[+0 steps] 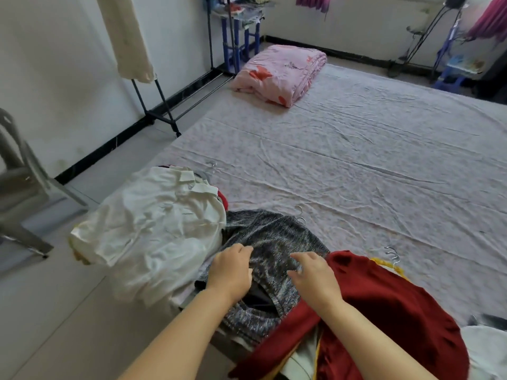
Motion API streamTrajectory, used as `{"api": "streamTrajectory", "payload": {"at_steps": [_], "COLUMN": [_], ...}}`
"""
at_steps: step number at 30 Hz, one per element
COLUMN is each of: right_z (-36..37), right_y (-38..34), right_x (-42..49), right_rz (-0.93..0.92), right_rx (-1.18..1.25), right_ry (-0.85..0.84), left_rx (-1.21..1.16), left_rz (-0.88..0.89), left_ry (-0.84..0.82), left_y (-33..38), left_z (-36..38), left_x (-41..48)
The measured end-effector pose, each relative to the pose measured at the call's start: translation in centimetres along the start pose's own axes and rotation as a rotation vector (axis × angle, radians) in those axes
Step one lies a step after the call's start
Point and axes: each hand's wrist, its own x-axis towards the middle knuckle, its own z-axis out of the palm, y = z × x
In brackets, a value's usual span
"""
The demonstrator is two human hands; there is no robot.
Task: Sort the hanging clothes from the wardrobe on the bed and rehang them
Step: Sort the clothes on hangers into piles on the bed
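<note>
A grey speckled knit garment lies at the near edge of the bed, its long axis running from the person toward the far end, with hanger hooks showing at its far end. Both hands rest on it: the left hand has its grip curled, fingers bunching the knit, while the right hand has its grip spread, fingertips pressing the fabric. Left of the grip sits a white collared shirt on a heap overhanging the bed edge. Right of the grip lies a dark red garment with yellow trim. Three clusters of metal hooks show in all. Far beyond the grip, a folded pink floral quilt rests on the wrinkled pale sheet. A black clothes rack stands by the white wall, one cream garment hanging on it.
</note>
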Motion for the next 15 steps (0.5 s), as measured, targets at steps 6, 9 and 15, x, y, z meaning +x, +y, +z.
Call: {"api": "streamTrajectory", "payload": {"at_steps": [6,9,15], "right_z": [5.7,7.8,10.2], "right_y": [-12.7,-18.2,-24.9], "right_x": [1.7,2.7,5.7], "right_rz": [-0.037,-0.047,-0.074], "right_rx": [-0.011,0.021,0.013], "right_ry": [-0.059,-0.090,-0.105], "left_rx": [0.036,0.044,-0.007], "left_rz": [-0.029,-0.091,-0.140], "left_ry": [-0.015,-0.017,-0.011], "left_y": [-14.1,-20.1,-27.2], "left_z": [-4.1,-5.9,-7.9], "left_x": [-3.1,-4.2,-3.9]}}
